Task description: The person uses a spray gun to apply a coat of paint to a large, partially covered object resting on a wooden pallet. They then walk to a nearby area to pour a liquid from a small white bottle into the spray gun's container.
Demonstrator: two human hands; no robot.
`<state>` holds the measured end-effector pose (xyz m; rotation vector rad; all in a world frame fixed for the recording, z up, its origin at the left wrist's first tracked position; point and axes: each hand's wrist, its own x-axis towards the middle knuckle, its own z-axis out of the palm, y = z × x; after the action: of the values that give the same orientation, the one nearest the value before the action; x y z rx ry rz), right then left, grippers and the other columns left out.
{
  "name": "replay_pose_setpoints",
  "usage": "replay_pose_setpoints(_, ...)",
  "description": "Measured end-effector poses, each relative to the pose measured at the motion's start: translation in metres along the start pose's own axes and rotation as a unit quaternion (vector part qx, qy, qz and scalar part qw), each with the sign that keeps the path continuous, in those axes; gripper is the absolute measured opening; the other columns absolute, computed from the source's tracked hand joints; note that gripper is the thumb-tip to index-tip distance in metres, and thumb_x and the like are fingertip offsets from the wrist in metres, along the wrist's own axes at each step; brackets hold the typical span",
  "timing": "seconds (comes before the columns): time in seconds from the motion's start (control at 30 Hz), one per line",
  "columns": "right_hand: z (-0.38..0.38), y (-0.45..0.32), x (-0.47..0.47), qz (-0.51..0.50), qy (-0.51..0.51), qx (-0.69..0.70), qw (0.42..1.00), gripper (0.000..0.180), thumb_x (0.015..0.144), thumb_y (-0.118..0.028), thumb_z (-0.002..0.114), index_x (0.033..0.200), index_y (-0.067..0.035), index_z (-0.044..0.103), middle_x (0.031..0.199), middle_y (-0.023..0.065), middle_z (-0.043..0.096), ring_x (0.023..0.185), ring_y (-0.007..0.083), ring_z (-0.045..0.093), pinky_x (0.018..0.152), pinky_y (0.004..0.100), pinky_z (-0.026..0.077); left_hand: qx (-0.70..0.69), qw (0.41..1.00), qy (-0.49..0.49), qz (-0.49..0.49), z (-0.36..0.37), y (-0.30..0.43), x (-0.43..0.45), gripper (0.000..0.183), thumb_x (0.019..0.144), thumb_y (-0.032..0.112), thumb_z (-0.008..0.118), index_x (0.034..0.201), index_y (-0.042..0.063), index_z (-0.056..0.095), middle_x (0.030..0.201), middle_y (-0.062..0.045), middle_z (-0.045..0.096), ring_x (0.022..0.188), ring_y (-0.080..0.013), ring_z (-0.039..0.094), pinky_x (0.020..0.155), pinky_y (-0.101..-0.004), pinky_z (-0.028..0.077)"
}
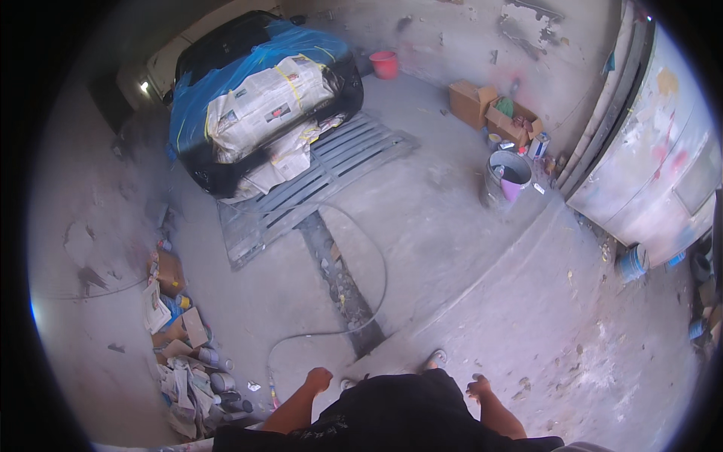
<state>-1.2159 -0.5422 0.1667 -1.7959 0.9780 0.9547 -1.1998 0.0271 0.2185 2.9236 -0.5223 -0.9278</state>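
Observation:
My left hand hangs beside my black shirt, its fingers curled in with nothing seen in them. On the other side, my right hand is held low with bent fingers; a small greyish spot shows at its tip, and whether it is a held thing I cannot tell. A hose loops over the concrete floor from the car to near my left forearm. Farther off stands a black car, partly covered with blue plastic film and newspaper sheets fixed with yellow tape.
A slatted metal grate and a debris-filled floor channel lie ahead. Cans and crumpled paper line the left wall. At right are cardboard boxes, a large bucket, a blue can and a paint-stained door. A red bucket stands beyond.

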Motion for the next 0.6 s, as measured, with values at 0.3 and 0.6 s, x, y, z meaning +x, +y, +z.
replay_pose_setpoints(0.3, -0.085, -0.008, 0.015, 0.060, -0.008, 0.109, 0.992, 0.054, 0.084, -0.006, 0.051, 0.136, -0.014, 0.039, 0.084, 0.0198, 0.063, 0.066, 0.0273, 0.062, 0.057, 0.0447, 0.049, -0.220, 0.969, 0.042, -0.103, -0.138, 0.086, 0.080, 0.033, 0.079, 0.034, 0.059, 0.086, 0.003, 0.068, 0.084, -0.019, 0.066, 0.087, -0.0360, 0.063, 0.076, -0.0456, 0.049)
replay_pose_setpoints(0.6, -0.115, -0.037, 0.020, 0.128, -0.039, 0.147, 0.980, 0.034, 0.081, -0.006, 0.056, 0.116, -0.009, 0.056, 0.086, 0.0148, 0.062, 0.069, 0.0255, 0.058, 0.059, 0.0411, 0.048, -0.118, 0.993, 0.015, 0.000, -0.037, 0.045, 0.115, 0.029, 0.079, 0.030, 0.052, 0.079, 0.008, 0.071, 0.086, -0.015, 0.068, 0.085, -0.0335, 0.065, 0.075, -0.0435, 0.051)
